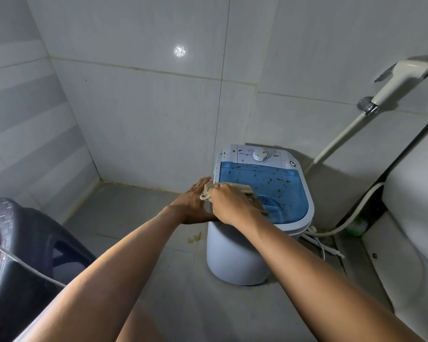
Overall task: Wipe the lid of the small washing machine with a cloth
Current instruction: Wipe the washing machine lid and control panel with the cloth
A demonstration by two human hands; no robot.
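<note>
A small white washing machine (235,253) stands on the tiled floor against the back wall. Its translucent blue lid (272,186) is flecked with small brown and green bits. A tan cloth (237,187) lies bunched on the lid's left front part. My right hand (230,206) grips the cloth and presses it onto the lid. My left hand (195,201) lies flat with straight fingers against the machine's left edge, just beside the cloth. A white dial (260,155) sits on the control panel behind the lid.
A white bidet sprayer (400,80) hangs on the right wall, its hose (339,141) running down behind the machine. A white toilet (415,218) stands at the right. A dark plastic chair (22,255) fills the left foreground. White cables (321,243) lie beside the machine's base.
</note>
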